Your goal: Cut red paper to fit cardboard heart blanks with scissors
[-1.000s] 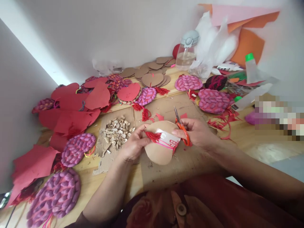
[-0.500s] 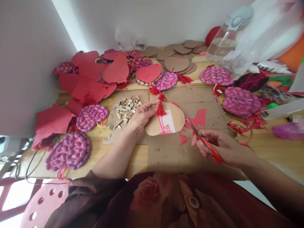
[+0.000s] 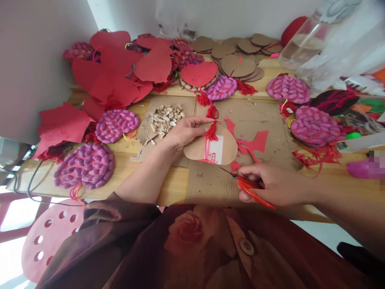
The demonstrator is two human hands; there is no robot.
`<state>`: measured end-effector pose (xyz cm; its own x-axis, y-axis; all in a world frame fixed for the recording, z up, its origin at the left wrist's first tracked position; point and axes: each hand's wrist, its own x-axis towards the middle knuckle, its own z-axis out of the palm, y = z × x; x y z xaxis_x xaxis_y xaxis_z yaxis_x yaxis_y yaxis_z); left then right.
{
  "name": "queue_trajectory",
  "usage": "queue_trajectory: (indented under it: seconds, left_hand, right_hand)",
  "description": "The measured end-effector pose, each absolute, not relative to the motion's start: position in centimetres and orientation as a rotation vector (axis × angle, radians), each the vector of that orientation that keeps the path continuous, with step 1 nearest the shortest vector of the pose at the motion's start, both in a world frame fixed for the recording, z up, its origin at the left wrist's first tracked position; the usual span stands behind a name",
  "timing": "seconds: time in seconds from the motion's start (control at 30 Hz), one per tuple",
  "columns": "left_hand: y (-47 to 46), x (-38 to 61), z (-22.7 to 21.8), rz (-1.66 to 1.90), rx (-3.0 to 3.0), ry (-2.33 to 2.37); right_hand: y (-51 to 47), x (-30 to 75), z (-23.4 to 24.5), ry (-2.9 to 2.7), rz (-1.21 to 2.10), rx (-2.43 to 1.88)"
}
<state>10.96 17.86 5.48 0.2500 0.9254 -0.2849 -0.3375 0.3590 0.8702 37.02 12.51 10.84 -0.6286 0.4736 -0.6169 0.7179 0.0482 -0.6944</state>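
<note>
My left hand [image 3: 191, 132] pinches the upper left edge of an oval cardboard piece [image 3: 227, 144] with a white printed label on it. A red tassel [image 3: 212, 131] and pink cord lie over the cardboard by my fingertips. Closed around red-handled scissors [image 3: 248, 186], my right hand [image 3: 264, 182] is below and right of the cardboard. The scissor blades point left, just under its lower edge and apart from it. Red paper scraps [image 3: 254, 142] lie on the cardboard mat [image 3: 210, 188] to the right of the oval.
Peanut shells [image 3: 165, 120] are heaped left of centre. Purple shell-covered discs [image 3: 86, 166] lie on both sides. Red paper pieces [image 3: 117, 76] are piled at back left, cardboard discs [image 3: 237, 66] at the back. A water bottle [image 3: 303, 44] and plastic bag [image 3: 345, 52] stand at back right.
The scissors have moved from the oval's right edge to below its lower edge, and now point more to the left. My left hand keeps its hold; the camera view has shifted.
</note>
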Motion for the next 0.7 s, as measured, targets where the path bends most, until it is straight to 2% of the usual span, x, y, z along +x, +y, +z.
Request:
queue_trajectory:
  seconds: [0.7]
  left_hand:
    - [18.1,11.2,4.7,0.915,0.878,0.946]
  right_hand:
    - [12.9,36.6,9.7,2.045,-1.595,1.258]
